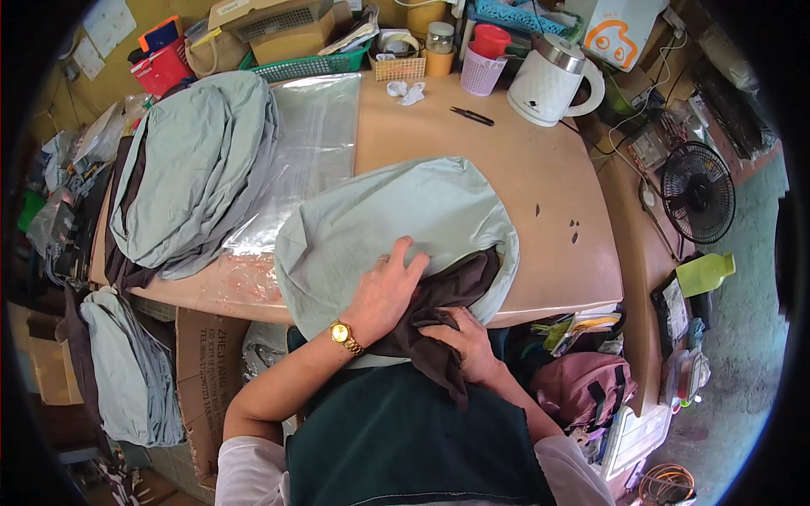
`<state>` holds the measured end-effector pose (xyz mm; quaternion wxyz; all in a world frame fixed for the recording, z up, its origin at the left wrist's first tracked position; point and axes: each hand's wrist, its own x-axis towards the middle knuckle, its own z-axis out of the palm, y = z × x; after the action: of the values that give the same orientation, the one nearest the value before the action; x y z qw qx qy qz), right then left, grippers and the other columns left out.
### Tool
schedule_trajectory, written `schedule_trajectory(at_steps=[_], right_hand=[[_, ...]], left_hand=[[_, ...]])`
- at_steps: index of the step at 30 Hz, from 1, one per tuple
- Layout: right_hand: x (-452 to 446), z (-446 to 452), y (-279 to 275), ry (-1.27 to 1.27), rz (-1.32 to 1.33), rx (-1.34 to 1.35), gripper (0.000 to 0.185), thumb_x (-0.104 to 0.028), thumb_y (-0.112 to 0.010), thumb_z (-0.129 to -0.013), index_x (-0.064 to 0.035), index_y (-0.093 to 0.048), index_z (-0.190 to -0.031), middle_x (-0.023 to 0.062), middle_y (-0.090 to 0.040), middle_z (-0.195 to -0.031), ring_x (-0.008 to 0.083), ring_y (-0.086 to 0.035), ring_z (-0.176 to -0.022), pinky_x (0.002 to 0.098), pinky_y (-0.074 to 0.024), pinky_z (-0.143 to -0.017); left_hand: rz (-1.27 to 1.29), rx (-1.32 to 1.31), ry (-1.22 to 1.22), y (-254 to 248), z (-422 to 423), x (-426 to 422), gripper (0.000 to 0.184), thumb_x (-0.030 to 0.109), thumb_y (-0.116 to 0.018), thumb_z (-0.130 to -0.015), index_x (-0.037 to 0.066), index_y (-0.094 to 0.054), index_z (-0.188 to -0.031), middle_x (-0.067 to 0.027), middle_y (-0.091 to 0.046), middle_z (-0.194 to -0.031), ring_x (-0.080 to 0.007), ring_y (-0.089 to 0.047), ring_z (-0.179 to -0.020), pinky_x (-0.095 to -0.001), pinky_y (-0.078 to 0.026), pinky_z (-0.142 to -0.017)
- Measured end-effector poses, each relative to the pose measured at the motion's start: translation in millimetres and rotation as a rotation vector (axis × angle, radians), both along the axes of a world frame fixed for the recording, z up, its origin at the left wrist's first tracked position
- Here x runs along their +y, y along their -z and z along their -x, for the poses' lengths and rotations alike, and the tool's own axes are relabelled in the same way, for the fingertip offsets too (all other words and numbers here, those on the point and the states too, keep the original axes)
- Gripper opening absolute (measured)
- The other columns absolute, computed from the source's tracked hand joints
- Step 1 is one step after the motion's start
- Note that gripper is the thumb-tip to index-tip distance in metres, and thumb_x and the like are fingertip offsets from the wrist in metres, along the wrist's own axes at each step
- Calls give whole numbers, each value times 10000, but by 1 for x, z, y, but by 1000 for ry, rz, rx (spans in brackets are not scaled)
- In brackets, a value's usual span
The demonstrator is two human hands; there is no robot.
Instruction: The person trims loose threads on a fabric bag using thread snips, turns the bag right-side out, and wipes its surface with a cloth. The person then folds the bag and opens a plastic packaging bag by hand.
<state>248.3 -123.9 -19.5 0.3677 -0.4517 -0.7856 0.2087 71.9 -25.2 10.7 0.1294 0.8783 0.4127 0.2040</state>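
Observation:
A pale grey-green cloth piece [380, 211], rounded in outline, lies at the table's front edge. Dark brown fabric [460, 282] is bunched at its near right side, and a tail of it hangs toward my lap. My left hand [388, 291], with a gold watch [341, 332] at the wrist, rests on the pale cloth beside the brown fabric, fingers apart and slightly bent. In my right hand [468, 341] the brown fabric is gripped, fingers curled round it. Whether the two fabrics are joined is hidden by the folds.
A stack of similar cloth pieces [198, 160] lies at left, beside clear plastic bags [316, 126]. Toward the back are small tweezers or snips [472, 116], a white kettle [547, 80] and a lilac cup [483, 74]. A black fan [697, 192] stands at right.

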Motion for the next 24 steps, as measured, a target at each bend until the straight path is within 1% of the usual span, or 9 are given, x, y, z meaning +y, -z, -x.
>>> schedule_trajectory(at_steps=[2,4,8,15,17,18,22,23,24], right_hand=[[0,1,0,4,-6,-13,377,-130,-695,-704,-109,-671,-1079,167,-581,-1153,349,-593,-1004,415,-509,-865],[0,3,-1,9,-10,-25,367,-130,-695,-704,-109,-672,-1070,166,-577,-1156,349,-593,-1006,413,-511,-865],[0,4,-9,-18,-48,12,364,-109,-712,-701,-84,-669,-1062,174,-567,-1207,350,-594,-1041,421,-508,-891],[24,17,-25,-133,-310,80,331,-123,-726,-694,-14,-668,-1001,189,-573,-1273,363,-576,-1134,466,-470,-999],[35,21,-31,-148,-385,83,316,-122,-718,-697,-13,-668,-989,197,-584,-1252,366,-581,-1120,470,-472,-989],[40,21,-35,-164,-451,85,301,-122,-710,-699,-11,-669,-976,204,-595,-1231,369,-587,-1107,474,-474,-980],[73,24,-49,-51,-627,78,273,-133,-675,-718,-18,-661,-965,211,-623,-1150,373,-622,-1005,457,-507,-885],[85,27,-53,26,-590,157,283,-167,-664,-742,-40,-657,-995,212,-631,-1122,383,-632,-987,453,-516,-867],[101,13,-28,30,-371,-32,381,-228,-655,-782,-56,-624,-1120,209,-605,-1189,387,-595,-1084,471,-475,-943]], left_hand=[[-17,8,28,6,-2,3,316,59,-663,-771,59,-503,-1043,-130,-535,-1016,-323,-608,-886,-427,-557,-681],[-137,184,69,15,-2,9,280,91,-624,-800,36,-510,-1050,-130,-554,-1001,-307,-633,-871,-403,-565,-633],[-134,378,73,7,-3,19,277,87,-581,-819,22,-493,-1073,-137,-559,-968,-309,-653,-825,-404,-565,-616],[-104,237,52,-9,9,49,295,56,-550,-812,33,-472,-1096,-138,-544,-982,-321,-650,-784,-411,-554,-633],[-274,217,156,-21,14,57,238,72,-563,-793,47,-538,-1029,-118,-538,-992,-288,-625,-810,-382,-547,-683],[-494,109,167,-32,15,60,257,79,-586,-764,69,-614,-1020,-71,-529,-961,-255,-583,-802,-354,-516,-695],[-588,4,166,-105,11,45,259,114,-615,-749,72,-651,-1002,-40,-513,-898,-236,-547,-842,-319,-475,-699],[-589,-79,225,-118,9,36,285,115,-619,-746,74,-657,-1025,-36,-516,-880,-228,-542,-829,-315,-463,-685],[-588,-162,285,-124,6,30,310,116,-622,-744,76,-664,-1049,-32,-520,-862,-221,-538,-815,-311,-451,-672]])
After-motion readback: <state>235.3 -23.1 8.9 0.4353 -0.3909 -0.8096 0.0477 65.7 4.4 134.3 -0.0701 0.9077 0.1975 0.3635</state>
